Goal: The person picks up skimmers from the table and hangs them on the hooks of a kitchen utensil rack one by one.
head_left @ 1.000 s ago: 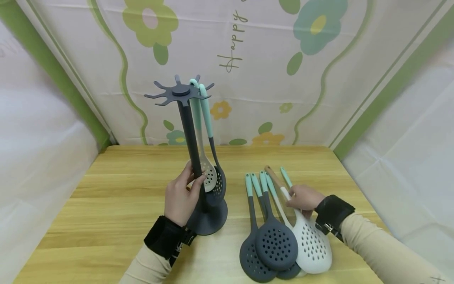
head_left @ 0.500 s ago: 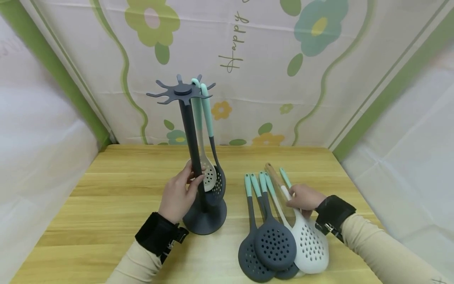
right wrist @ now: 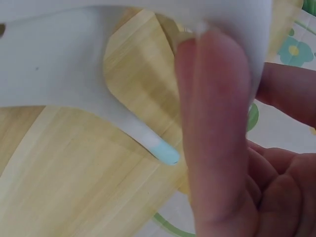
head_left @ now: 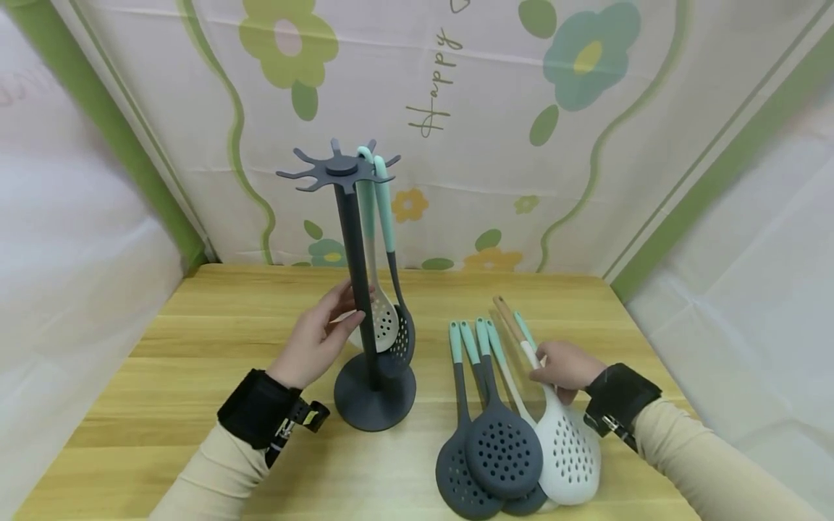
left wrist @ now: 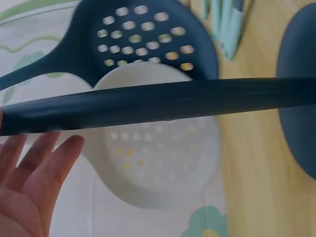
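My left hand (head_left: 309,347) holds the pole of a dark grey utensil stand (head_left: 355,246), thumb in front and fingers behind. In the left wrist view its fingers (left wrist: 49,170) lie close beside the pole. From the stand's hooked top hang a pale slotted spoon (head_left: 384,322) and a dark skimmer (head_left: 405,333), both with mint handles. My right hand (head_left: 568,367) pinches the shaft of a white skimmer (head_left: 570,452) with a wooden handle end. Its handle slants up from the table. In the right wrist view, another white utensil (right wrist: 54,64) with a mint tip lies below.
Several dark skimmers (head_left: 504,459) with mint handles lie overlapping left of the right hand, along with a pale-shafted utensil (head_left: 511,373). The wooden table (head_left: 215,347) meets a flower-printed cloth (head_left: 482,174) at the back and sides.
My left wrist has swung left and lower, with the hand's hold loosening around the pole. The white skimmer's handle end has risen slightly in my right hand. The head view has shifted a little.
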Demonstrator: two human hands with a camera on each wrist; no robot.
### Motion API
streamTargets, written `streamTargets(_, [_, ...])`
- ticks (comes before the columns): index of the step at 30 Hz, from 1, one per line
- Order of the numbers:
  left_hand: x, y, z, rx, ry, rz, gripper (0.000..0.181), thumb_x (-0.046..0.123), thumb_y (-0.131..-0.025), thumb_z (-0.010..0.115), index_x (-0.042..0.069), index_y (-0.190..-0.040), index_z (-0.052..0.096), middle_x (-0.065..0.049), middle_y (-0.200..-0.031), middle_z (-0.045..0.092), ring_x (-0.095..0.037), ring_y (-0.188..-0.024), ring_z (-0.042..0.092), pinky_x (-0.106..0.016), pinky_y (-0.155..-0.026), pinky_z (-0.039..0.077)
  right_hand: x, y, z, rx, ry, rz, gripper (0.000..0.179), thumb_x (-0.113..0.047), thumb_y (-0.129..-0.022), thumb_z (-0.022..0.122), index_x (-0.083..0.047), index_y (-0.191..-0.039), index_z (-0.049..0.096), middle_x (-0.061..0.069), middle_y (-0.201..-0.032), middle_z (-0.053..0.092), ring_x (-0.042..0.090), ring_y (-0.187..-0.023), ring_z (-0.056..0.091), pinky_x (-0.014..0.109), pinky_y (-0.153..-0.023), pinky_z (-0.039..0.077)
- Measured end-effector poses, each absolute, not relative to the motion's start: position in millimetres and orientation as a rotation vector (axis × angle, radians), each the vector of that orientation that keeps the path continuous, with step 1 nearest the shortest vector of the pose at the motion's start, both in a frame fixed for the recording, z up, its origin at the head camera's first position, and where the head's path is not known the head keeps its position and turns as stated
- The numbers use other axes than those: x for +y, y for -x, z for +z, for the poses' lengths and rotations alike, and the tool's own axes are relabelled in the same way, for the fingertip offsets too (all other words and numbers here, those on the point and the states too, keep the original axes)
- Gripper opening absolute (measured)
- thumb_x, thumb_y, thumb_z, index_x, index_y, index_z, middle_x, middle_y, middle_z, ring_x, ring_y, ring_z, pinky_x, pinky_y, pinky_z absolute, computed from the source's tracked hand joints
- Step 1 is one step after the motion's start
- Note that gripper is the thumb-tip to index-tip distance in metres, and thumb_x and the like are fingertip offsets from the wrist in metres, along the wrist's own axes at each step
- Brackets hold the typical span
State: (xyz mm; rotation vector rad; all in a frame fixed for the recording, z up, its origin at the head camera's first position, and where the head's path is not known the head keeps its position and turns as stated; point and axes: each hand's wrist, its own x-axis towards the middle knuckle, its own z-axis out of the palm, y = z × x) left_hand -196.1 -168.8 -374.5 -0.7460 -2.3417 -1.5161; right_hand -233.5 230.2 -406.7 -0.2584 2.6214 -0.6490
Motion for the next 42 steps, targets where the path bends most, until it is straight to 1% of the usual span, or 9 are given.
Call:
streamTargets(4, [-169,200,-368,-2.299,0.821,-1.53,0.048,-0.007,-0.098,0.052,-0.002,-0.145,0.043,-0.021,-0.136,0.059,-0.034,-0.123,0.06,-0.042,-0.099,0.053,232,233,-406,2.615,0.257,-0.679,0.034,-0.011,-0.09,0.065,0.012,-0.114,0.056,0.007,-0.06,0.061,0.008,-0.039,0.055,0.03,-0.042,0.055])
streamTargets(8, [-168,202,-366,-2.309,0.84,-1.532,0.043,-0.007,-0.098,0.052,-0.001,-0.14,0.048,-0.02,-0.13,0.063,-0.031,-0.117,0.065,-0.037,-0.097,0.055,233,234,-404,2.616,0.264,-0.695,0.035,-0.01,-0.09,0.064,0.013,-0.115,0.056,0.007,-0.062,0.062,0.009,-0.04,0.057,0.029,-0.042,0.055])
streamTargets(12, [-168,203,-364,-2.32,0.816,-1.494,0.036,-0.007,-0.097,0.055,-0.004,-0.132,0.055,-0.021,-0.12,0.067,-0.03,-0.106,0.07,-0.039,-0.093,0.057,235,234,-401,2.623,0.26,-0.692,0.036,-0.011,-0.091,0.064,0.013,-0.117,0.056,0.007,-0.064,0.063,0.011,-0.043,0.058,0.029,-0.043,0.055])
streamTargets(17, [-168,203,-363,-2.318,0.806,-1.456,0.031,-0.007,-0.095,0.058,-0.004,-0.126,0.06,-0.02,-0.114,0.07,-0.028,-0.101,0.072,-0.039,-0.09,0.058,235,234,-396,2.646,0.27,-0.686,0.037,-0.01,-0.091,0.064,0.013,-0.119,0.055,0.008,-0.068,0.062,0.012,-0.045,0.059,0.03,-0.043,0.056])
streamTargets(23, [-167,204,-365,-2.29,0.813,-1.417,0.031,-0.007,-0.094,0.06,-0.005,-0.125,0.061,-0.022,-0.113,0.07,-0.029,-0.099,0.073,-0.039,-0.088,0.059,234,236,-392,2.689,0.294,-0.646,0.039,-0.011,-0.092,0.065,0.012,-0.121,0.054,0.007,-0.067,0.06,0.011,-0.044,0.057,0.029,-0.042,0.054])
streamTargets(31, [-165,202,-364,-2.29,0.773,-1.365,0.03,-0.005,-0.092,0.063,-0.003,-0.122,0.063,-0.02,-0.112,0.072,-0.028,-0.098,0.074,-0.037,-0.084,0.06,231,236,-386,2.692,0.277,-0.616,0.04,-0.012,-0.092,0.064,0.01,-0.123,0.053,0.007,-0.067,0.058,0.012,-0.047,0.055,0.028,-0.043,0.054])
streamTargets(35, [-164,200,-364,-2.279,0.757,-1.345,0.033,-0.005,-0.091,0.064,-0.004,-0.124,0.063,-0.019,-0.11,0.073,-0.028,-0.097,0.074,-0.036,-0.082,0.06,229,236,-383,2.703,0.293,-0.605,0.04,-0.012,-0.093,0.063,0.01,-0.124,0.053,0.006,-0.066,0.058,0.012,-0.046,0.054,0.031,-0.045,0.055])
streamTargets(38, [-164,200,-365,-2.265,0.748,-1.334,0.034,-0.005,-0.091,0.065,-0.004,-0.125,0.063,-0.018,-0.109,0.073,-0.028,-0.097,0.074,-0.035,-0.082,0.06,228,235,-380,2.716,0.313,-0.608,0.037,-0.012,-0.094,0.062,0.009,-0.122,0.054,0.006,-0.066,0.058,0.013,-0.047,0.054,0.034,-0.046,0.056])
streamTargets(42, [-163,199,-365,-2.249,0.737,-1.311,0.034,-0.004,-0.09,0.066,-0.003,-0.124,0.064,-0.017,-0.107,0.074,-0.028,-0.097,0.074,-0.035,-0.081,0.06,227,235,-375,2.733,0.322,-0.612,0.037,-0.013,-0.094,0.063,0.009,-0.122,0.054,0.007,-0.069,0.058,0.013,-0.049,0.055,0.034,-0.046,0.057])
